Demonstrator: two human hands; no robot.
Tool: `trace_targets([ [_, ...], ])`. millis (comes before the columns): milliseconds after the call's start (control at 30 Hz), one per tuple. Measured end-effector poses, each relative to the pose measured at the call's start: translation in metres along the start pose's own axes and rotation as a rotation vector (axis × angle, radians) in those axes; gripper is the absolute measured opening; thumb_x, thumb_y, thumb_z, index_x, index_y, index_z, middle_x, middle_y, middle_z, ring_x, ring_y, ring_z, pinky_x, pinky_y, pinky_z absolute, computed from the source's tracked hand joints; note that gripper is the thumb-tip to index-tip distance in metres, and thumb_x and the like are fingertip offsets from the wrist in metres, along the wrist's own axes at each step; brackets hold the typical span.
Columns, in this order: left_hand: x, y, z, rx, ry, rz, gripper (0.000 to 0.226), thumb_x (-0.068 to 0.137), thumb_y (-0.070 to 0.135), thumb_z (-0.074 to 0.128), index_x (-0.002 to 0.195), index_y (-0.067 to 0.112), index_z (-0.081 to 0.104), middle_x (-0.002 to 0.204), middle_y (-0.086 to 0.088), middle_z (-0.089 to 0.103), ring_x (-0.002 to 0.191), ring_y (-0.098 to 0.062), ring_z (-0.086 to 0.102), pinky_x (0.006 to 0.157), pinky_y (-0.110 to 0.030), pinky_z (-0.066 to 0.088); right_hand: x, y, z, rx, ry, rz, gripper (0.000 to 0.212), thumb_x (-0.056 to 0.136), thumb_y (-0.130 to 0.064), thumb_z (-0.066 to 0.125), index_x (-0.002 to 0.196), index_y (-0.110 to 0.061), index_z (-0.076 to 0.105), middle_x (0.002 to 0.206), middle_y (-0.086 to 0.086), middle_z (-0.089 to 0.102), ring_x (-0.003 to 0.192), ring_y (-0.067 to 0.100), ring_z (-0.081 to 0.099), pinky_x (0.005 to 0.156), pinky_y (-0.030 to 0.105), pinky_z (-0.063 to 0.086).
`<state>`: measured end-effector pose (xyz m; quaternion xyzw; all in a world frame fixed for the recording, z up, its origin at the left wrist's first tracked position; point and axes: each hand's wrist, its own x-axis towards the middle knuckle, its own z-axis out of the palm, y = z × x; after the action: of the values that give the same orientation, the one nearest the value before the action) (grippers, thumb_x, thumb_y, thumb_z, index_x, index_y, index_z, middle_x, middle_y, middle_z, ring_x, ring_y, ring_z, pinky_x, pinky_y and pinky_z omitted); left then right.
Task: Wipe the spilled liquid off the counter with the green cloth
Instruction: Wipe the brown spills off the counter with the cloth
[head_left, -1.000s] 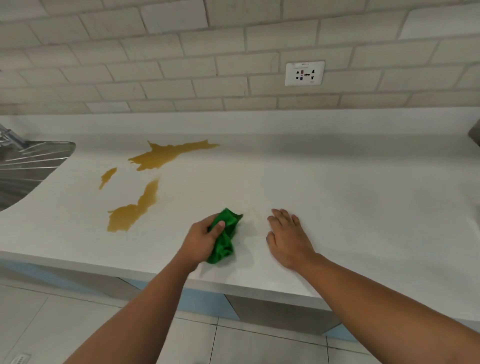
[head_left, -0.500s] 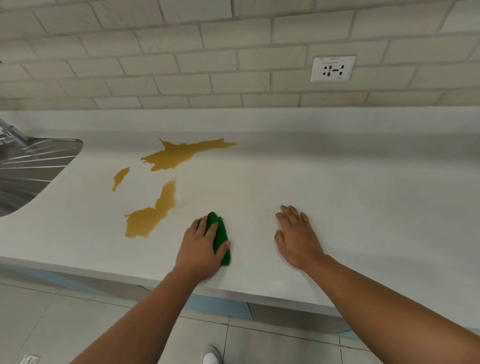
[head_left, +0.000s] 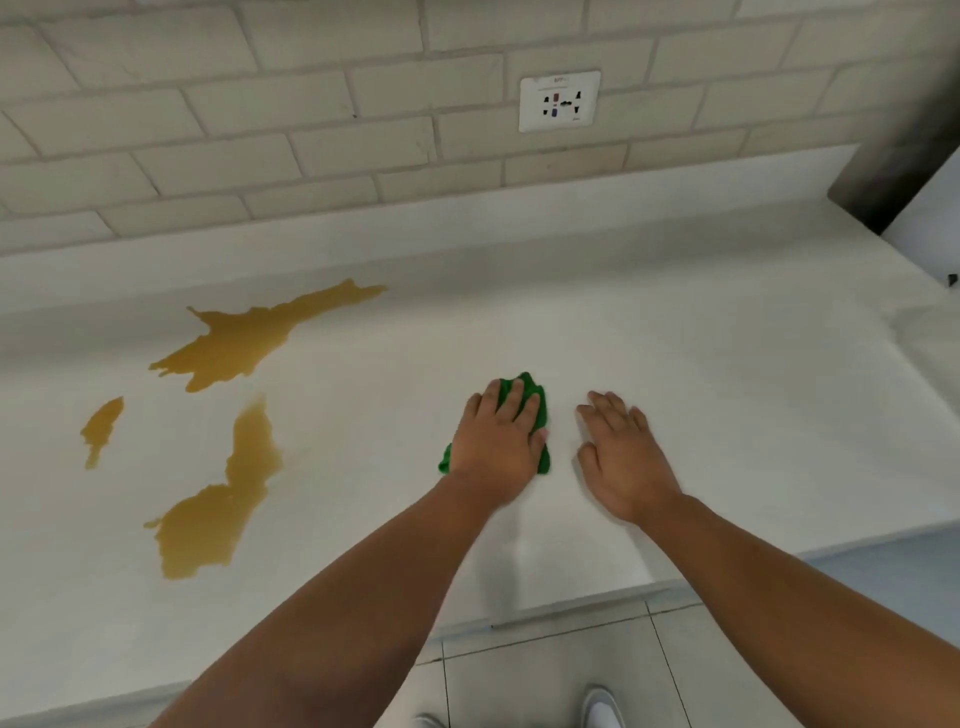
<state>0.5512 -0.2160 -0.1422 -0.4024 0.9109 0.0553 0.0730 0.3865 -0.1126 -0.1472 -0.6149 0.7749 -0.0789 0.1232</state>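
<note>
- Head view: left hand (head_left: 498, 441) lies flat, fingers straight, pressing the green cloth (head_left: 530, 389) onto the worktop (head_left: 675, 338); not curled round it.
- Right hand (head_left: 623, 457) flat on worktop just beside cloth, palm down, fingers relaxed, holds nothing.
- Progress: barely begun, I'd judge. 3 amber spills left: big patch (head_left: 249, 338) at back, small patch (head_left: 101, 428) far left, long patch (head_left: 223, 499) nearer front edge.
- Cloth sits apart from all 3, on dry-looking surface.
- Containers: none in view.

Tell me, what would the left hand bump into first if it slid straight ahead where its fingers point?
Probably nothing until the raised back edge below the socket. The left hand, on the green cloth, points over bare counter; the spill lies to its left.
</note>
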Motion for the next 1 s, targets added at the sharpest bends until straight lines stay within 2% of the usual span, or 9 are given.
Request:
trace_targets([
  [100, -0.043, 0.009, 0.005, -0.006, -0.029, 0.146, 0.062, 0.102, 0.052, 0.012, 0.157, 0.025, 0.016, 0.165, 0.0, 0.008, 0.151, -0.027, 0.002, 0.122, -0.046, 0.005, -0.005, 0.01, -0.002, -0.033, -0.001, 0.034, 0.09, 0.079, -0.049, -0.003, 0.156, -0.01, 0.023, 0.165, 0.008, 0.013, 0.152, 0.024, 0.005, 0.124, 0.043, 0.002],
  [200, -0.088, -0.036, 0.012, -0.013, -0.022, 0.17, 0.064, 0.1, 0.058, 0.012, 0.157, 0.03, 0.015, 0.165, 0.007, 0.005, 0.151, -0.021, -0.001, 0.123, -0.043, 0.006, -0.009, 0.009, -0.006, -0.039, -0.005, 0.048, 0.09, 0.078, -0.049, -0.004, 0.155, -0.012, 0.023, 0.165, 0.007, 0.012, 0.152, 0.023, 0.003, 0.124, 0.043, 0.001],
  [367, -0.07, -0.127, 0.002, 0.011, 0.01, -0.209, 0.067, 0.099, 0.059, 0.007, 0.157, 0.028, 0.011, 0.165, 0.005, 0.004, 0.151, -0.024, 0.002, 0.122, -0.046, 0.008, -0.017, -0.001, 0.0, 0.003, 0.006, 0.026, 0.088, 0.08, -0.047, -0.001, 0.154, -0.011, 0.026, 0.164, 0.007, 0.015, 0.152, 0.023, 0.005, 0.124, 0.041, 0.001],
  [467, -0.024, -0.111, -0.008, -0.011, 0.018, -0.262, 0.064, 0.101, 0.053, 0.009, 0.158, 0.022, 0.011, 0.165, -0.001, 0.006, 0.151, -0.03, 0.004, 0.121, -0.048, 0.009, -0.019, -0.005, 0.002, 0.013, -0.006, -0.012, 0.086, 0.08, -0.047, 0.0, 0.155, -0.011, 0.026, 0.165, 0.007, 0.014, 0.152, 0.023, 0.005, 0.124, 0.041, 0.001],
  [567, 0.003, -0.047, -0.012, -0.018, 0.02, -0.112, 0.061, 0.102, 0.048, 0.015, 0.157, 0.02, 0.012, 0.165, -0.003, 0.008, 0.15, -0.031, 0.006, 0.121, -0.047, 0.01, -0.018, -0.003, 0.0, 0.011, -0.025, -0.006, 0.09, 0.078, -0.048, -0.003, 0.156, -0.012, 0.023, 0.165, 0.006, 0.011, 0.153, 0.021, 0.003, 0.124, 0.04, 0.0],
  [667, -0.015, 0.018, -0.003, -0.006, 0.0, 0.116, 0.061, 0.102, 0.048, 0.015, 0.157, 0.022, 0.013, 0.165, -0.002, 0.008, 0.151, -0.03, 0.005, 0.121, -0.049, 0.007, -0.015, 0.004, -0.003, 0.008, -0.033, 0.001, 0.089, 0.079, -0.048, -0.003, 0.156, -0.011, 0.021, 0.165, 0.007, 0.011, 0.153, 0.022, 0.004, 0.124, 0.04, 0.001],
  [800, -0.08, 0.03, 0.017, 0.016, 0.031, 0.228, 0.058, 0.102, 0.051, 0.018, 0.155, 0.026, 0.024, 0.163, 0.002, 0.017, 0.151, -0.025, 0.007, 0.122, -0.046, 0.006, -0.008, 0.007, -0.009, 0.001, -0.073, -0.041, 0.078, 0.086, -0.04, 0.006, 0.156, -0.011, 0.02, 0.165, 0.007, 0.01, 0.152, 0.021, 0.003, 0.124, 0.04, 0.0],
  [900, -0.125, -0.008, 0.027, 0.006, 0.023, 0.125, 0.06, 0.103, 0.055, 0.012, 0.155, 0.029, 0.022, 0.163, 0.007, 0.013, 0.152, -0.021, 0.002, 0.123, -0.043, 0.002, -0.003, -0.003, -0.01, 0.017, -0.093, -0.116, 0.073, 0.088, -0.036, 0.013, 0.156, -0.011, 0.022, 0.165, 0.007, 0.01, 0.152, 0.021, 0.003, 0.124, 0.039, -0.001],
  [1000, -0.158, -0.061, 0.025, -0.002, 0.022, -0.088, 0.067, 0.1, 0.059, 0.0, 0.156, 0.029, 0.021, 0.164, 0.007, 0.012, 0.152, -0.019, 0.002, 0.12, -0.041, -0.001, 0.0, -0.021, -0.006, 0.041, -0.114, -0.22, 0.071, 0.089, -0.035, 0.013, 0.155, -0.012, 0.024, 0.166, 0.005, 0.01, 0.153, 0.019, 0.0, 0.124, 0.038, -0.003],
])
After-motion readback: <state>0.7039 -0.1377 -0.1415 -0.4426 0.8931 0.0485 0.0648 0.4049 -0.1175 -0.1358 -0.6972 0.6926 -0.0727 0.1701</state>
